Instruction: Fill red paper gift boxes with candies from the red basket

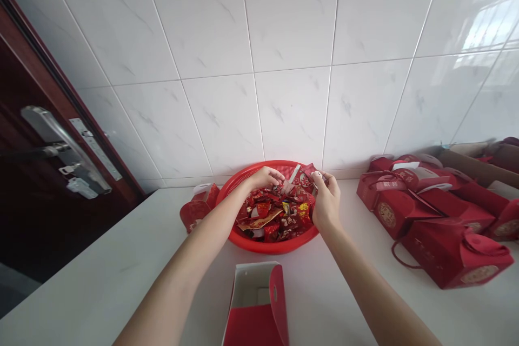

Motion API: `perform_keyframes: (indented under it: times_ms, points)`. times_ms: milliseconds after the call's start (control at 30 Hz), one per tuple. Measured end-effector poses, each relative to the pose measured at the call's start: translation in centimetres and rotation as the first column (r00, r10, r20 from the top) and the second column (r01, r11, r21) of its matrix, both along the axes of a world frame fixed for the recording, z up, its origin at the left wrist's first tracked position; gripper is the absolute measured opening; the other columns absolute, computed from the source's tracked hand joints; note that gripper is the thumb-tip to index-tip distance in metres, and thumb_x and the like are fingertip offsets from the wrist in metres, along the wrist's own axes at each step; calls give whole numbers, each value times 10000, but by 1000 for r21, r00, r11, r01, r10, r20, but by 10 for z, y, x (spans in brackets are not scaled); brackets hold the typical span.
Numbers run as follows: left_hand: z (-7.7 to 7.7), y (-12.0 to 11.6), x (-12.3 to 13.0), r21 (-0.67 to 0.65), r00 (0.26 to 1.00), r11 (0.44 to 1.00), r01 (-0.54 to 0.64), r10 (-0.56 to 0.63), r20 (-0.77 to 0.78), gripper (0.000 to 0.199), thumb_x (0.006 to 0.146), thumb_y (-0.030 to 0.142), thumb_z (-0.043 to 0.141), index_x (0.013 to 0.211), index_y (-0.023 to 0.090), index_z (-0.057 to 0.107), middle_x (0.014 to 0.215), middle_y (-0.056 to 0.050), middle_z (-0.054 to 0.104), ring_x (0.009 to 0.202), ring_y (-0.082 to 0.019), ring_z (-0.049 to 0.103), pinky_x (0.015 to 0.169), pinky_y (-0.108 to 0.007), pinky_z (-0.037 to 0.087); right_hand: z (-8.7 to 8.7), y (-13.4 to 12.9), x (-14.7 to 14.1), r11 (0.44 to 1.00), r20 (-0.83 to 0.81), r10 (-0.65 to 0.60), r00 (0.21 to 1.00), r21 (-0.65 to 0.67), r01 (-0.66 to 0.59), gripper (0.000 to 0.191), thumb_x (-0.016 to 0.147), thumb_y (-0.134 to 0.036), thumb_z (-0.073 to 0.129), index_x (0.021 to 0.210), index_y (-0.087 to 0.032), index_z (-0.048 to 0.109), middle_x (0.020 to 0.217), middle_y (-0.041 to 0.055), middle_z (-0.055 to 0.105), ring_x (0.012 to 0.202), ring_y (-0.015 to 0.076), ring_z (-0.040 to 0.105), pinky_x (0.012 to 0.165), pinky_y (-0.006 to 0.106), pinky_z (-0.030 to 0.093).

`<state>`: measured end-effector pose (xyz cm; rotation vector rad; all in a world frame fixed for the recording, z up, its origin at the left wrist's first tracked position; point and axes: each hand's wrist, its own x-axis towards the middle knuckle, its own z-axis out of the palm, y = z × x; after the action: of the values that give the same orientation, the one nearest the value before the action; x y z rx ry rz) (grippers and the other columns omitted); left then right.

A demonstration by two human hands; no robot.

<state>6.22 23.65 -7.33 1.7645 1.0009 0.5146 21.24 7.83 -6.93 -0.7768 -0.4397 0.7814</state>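
A round red plastic basket stands against the tiled wall, filled with red-wrapped sweets. My left hand is over the back left of the basket, its fingers bent and close together near the sweets; what they hold, if anything, is too small to tell. At the basket's right rim, my right hand pinches a small red packet between thumb and fingers. In front of the basket is an open red box with a white inside, its flap raised on the right.
Several closed red gift boxes are grouped on the right, beside a brown cardboard box. Another red box touches the basket's left side. A dark red door with a metal handle is at the left.
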Motion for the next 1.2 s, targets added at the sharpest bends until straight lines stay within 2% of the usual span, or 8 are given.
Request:
perform_keyframes:
  times_ms: [233, 367, 467, 633, 767, 867, 1000, 1200]
  points:
    - [-4, 0, 1, 59, 998, 998, 26, -23, -58, 250, 572, 123, 716, 815, 147, 764, 800, -30, 741, 720, -157, 638, 664, -263, 487, -1, -1, 0, 1000, 13, 4, 1000, -2, -4, 342, 647, -405, 805, 859, -213, 618, 795, -26, 690, 788, 165, 678, 692, 283, 561]
    - [-6, -8, 4, 66, 982, 991, 115, -103, -159, 230, 594, 221, 769, 817, 169, 786, 858, -29, 762, 856, -203, 668, 769, -284, 503, -2, 1, 0, 1000, 22, 2, 1000, 5, -3, 354, 648, -424, 809, 861, -214, 620, 808, -20, 697, 801, 171, 689, 701, 289, 567]
    - [-7, -13, 7, 40, 950, 981, 191, -174, -259, 290, 555, 237, 821, 844, 216, 805, 914, -12, 772, 981, -230, 664, 852, -283, 488, -3, 2, 1, 1000, 21, 8, 1000, 7, -8, 370, 651, -444, 815, 862, -214, 616, 816, -16, 701, 827, 176, 697, 726, 293, 570]
    - [-7, -16, 12, 32, 902, 963, 268, -239, -359, 249, 549, 204, 781, 796, 229, 794, 866, 13, 746, 918, -218, 649, 800, -264, 471, -3, 2, 1, 1000, 28, 8, 1000, 7, -9, 380, 647, -453, 823, 855, -214, 612, 815, -17, 697, 823, 175, 695, 732, 297, 570]
    - [-7, -15, 12, 45, 887, 962, 269, -229, -402, 200, 551, 184, 736, 741, 231, 780, 801, 22, 710, 844, -203, 618, 727, -259, 450, -2, 1, 1, 1000, 28, 14, 1000, 1, -14, 360, 649, -433, 817, 852, -220, 611, 799, -27, 685, 813, 172, 687, 706, 288, 563]
    - [-5, -15, 11, 40, 886, 964, 261, -223, -407, 250, 546, 176, 727, 778, 241, 792, 811, 23, 709, 831, -197, 607, 706, -259, 436, -1, 1, 0, 1000, 20, 17, 1000, 1, -17, 346, 640, -412, 810, 846, -218, 611, 786, -30, 678, 780, 165, 675, 674, 279, 556]
    - [-3, -15, 11, 20, 894, 962, 272, -245, -375, 191, 540, 200, 766, 727, 232, 786, 802, 25, 707, 817, -179, 598, 729, -255, 428, 0, -1, -1, 1000, 11, 23, 1000, 3, -23, 334, 629, -398, 795, 838, -212, 611, 776, -30, 679, 746, 153, 658, 652, 270, 550]
    - [7, -21, 7, -10, 935, 968, 249, -243, -260, 174, 507, 208, 820, 669, 194, 760, 744, 12, 697, 794, -184, 604, 761, -277, 441, 1, -2, -1, 999, 7, 33, 999, -2, -33, 311, 651, -389, 786, 841, -219, 608, 787, -29, 683, 765, 163, 667, 666, 280, 553]
